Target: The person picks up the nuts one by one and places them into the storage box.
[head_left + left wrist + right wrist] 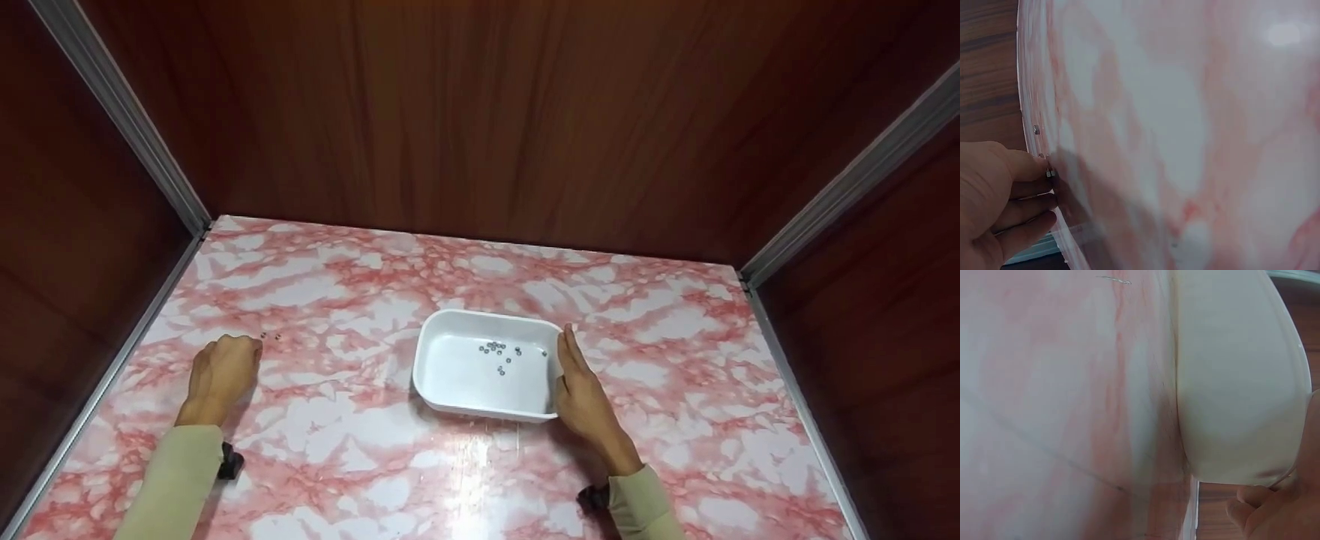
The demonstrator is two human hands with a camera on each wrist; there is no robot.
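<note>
In the head view my left hand (223,367) is low at the table's left side. Its thumb and fingertips pinch a small metal nut (1050,174), seen in the left wrist view. Just beyond the fingertips lie two more nuts, a nearer one (263,335) and a farther one (277,337). A white rectangular tray (427,352) stands right of the middle, with several small nuts (495,347) scattered on its floor. My right hand (583,394) holds the tray's right end, fingers extended along the outer wall and thumb at the rim.
The table (330,420) has a red-and-white marbled top. Dark wood-grain panels (465,127) enclose its back and both sides, with grey metal profiles (142,127) at the corners. A wide stretch of tabletop lies between the left hand and the tray.
</note>
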